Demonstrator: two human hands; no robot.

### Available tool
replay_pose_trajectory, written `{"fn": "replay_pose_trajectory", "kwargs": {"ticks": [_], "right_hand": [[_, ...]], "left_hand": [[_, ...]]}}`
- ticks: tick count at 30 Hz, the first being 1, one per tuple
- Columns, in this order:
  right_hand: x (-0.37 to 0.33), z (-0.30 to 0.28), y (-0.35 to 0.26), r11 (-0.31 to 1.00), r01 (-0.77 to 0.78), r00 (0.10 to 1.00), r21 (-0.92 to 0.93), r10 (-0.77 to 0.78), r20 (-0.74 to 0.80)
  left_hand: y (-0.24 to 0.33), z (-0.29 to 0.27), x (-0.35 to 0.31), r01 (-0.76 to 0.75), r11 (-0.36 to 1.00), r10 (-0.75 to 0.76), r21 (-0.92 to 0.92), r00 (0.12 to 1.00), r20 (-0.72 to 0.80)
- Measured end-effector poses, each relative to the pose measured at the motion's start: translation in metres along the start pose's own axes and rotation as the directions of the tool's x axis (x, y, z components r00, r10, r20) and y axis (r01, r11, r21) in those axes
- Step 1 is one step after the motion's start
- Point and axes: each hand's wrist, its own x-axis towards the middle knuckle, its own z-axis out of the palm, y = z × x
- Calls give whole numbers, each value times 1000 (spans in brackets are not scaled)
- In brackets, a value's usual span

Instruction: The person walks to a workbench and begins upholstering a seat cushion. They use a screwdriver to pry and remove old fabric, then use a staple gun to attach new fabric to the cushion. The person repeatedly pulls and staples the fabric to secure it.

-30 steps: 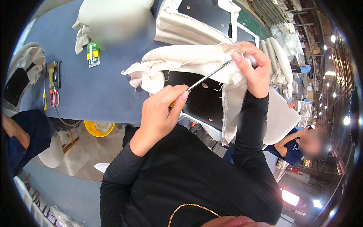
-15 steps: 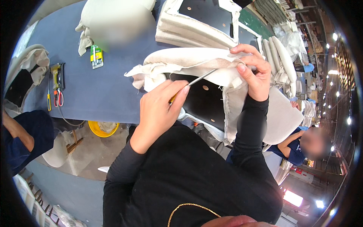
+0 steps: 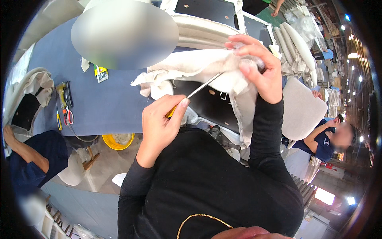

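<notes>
At the centre of the frame, the left hand (image 3: 163, 121) is placed a little lower than half a second ago, and more of the shaft of the yellow-handled tool (image 3: 205, 85) is exposed. Its grip is closed around the handle, and the shaft is pointed up and to the right. The tip is brought to the pale fabric cover (image 3: 193, 61); whether it is tucked under the cloth or only rested against it cannot be told. Just right of centre, the pinch by which a fold was held is loosened: the right hand (image 3: 266, 75) is curved around the corner with its fingers spread, and padding (image 3: 258, 61) is bared there, so the corner is judged not yet closed. How firmly cloth is held in this right grip cannot be told, as the thumb is blurred. The cover is thus lodged between the two hands, ahead of the left grip and partly inside the right one, with the black panel (image 3: 193, 92) framed below it. Farther off, scissors (image 3: 68, 116) are left on the blue bench (image 3: 99, 113) at the left of the frame, and stacked cushions (image 3: 207, 28) are seen at the upper middle.
</notes>
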Motion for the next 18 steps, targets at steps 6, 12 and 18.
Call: {"fn": "replay_pose_trajectory", "kwargs": {"ticks": [6, 12, 18], "right_hand": [[-49, -2, 3, 977, -123, 988, 173, 105, 114], [-82, -1, -17, 984, -73, 992, 160, 55, 115], [-102, -8, -8, 986, 66, 985, 156, -89, 146]], "left_hand": [[15, -17, -12, -59, 997, 54, 50, 995, 88], [35, -31, -10, -208, 970, 172, 125, 954, 247], [65, -35, 3, -293, 928, 182, 230, 895, 406]]}}
